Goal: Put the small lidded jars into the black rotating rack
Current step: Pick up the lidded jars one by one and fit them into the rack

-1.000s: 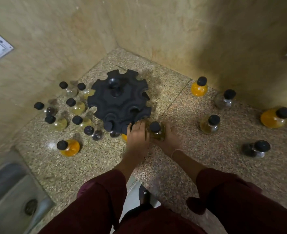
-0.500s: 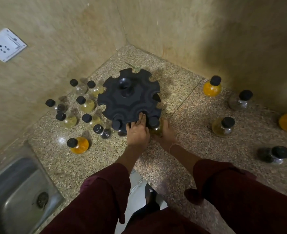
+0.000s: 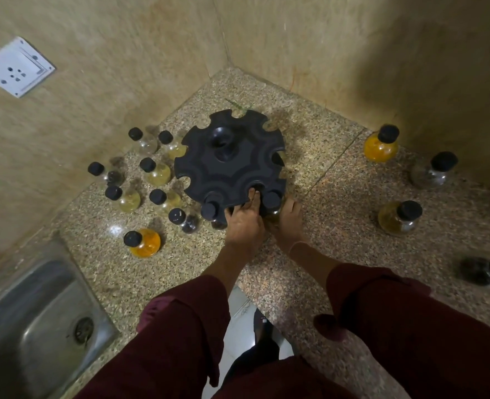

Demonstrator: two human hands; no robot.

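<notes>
Both arms clad in loose, dark maroon cloth. Left sleeve (image 3: pixel 186 318) and right sleeve (image 3: pixel 382 306) wide-cut and plain, ending partway along the forearm, with soft folds at the hems. Left hand (image 3: pixel 245 223) and right hand (image 3: pixel 291 223) bare. Thin pale band (image 3: pixel 297 245) noted at the right wrist; material not discernible. Same maroon fabric across the lower frame.
</notes>
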